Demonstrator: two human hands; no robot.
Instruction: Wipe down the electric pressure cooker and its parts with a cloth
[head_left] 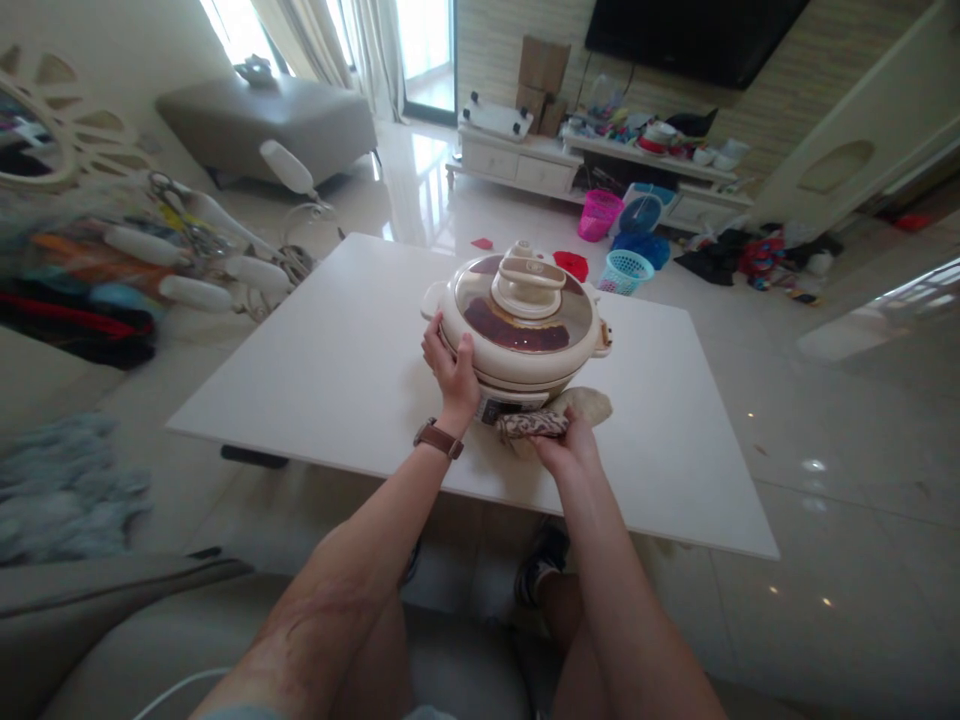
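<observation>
Cream electric pot, round and squat, with a small side handle at each end. Glass lid, dark brown beneath, topped by a broad cream knob. It sits on a white table, towards the near edge, centre.

Small label low on the front wall; the print is too small to read.

Left hand is clasped around the pot's left side, thumb up on the rim, with a brown watch at the wrist. Right hand is closed on a patterned cloth, pressed against the pot's base.

A pale blue basket stands on the floor beyond.
</observation>
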